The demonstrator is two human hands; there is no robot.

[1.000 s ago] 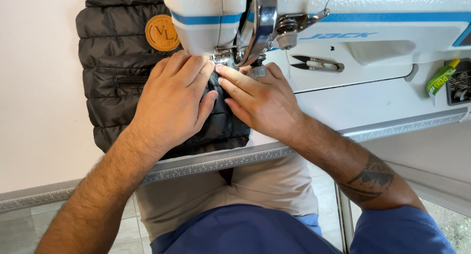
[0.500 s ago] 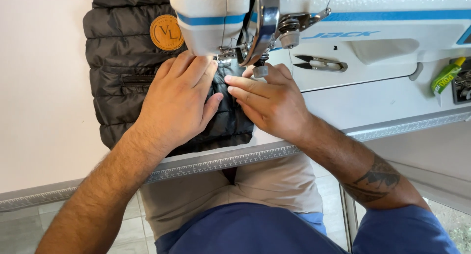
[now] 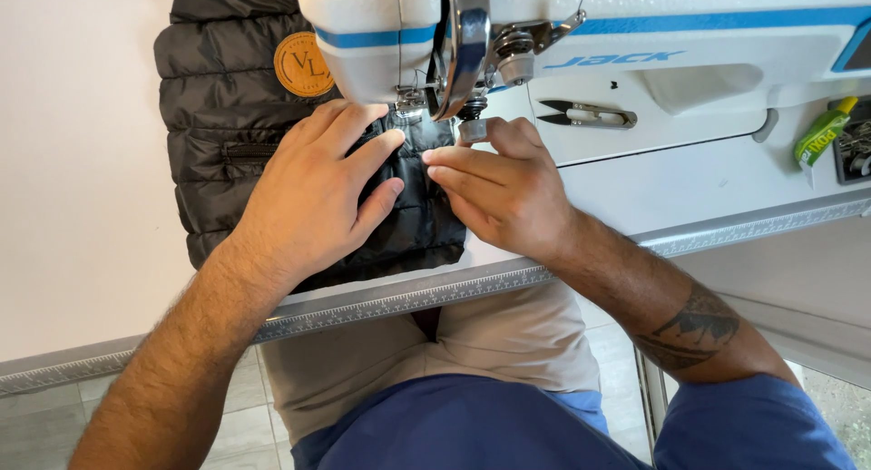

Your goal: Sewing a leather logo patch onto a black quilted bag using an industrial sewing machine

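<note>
White tabletop bears black quilted jacket (image 3: 236, 143) lying lengthwise away under both hands (image 3: 313, 193).

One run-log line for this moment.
left hand: flat on black quilted jacket | right hand: fingertips on jacket by presser foot | sewing machine: over jacket

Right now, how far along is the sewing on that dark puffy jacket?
Done: the black quilted jacket already carries its round tan patch and a zip pocket. In hand: the left hand presses the fabric flat while the right hand steers it beneath the white sewing machine needle. Left: how much seam remains is hidden under the hands.
</note>
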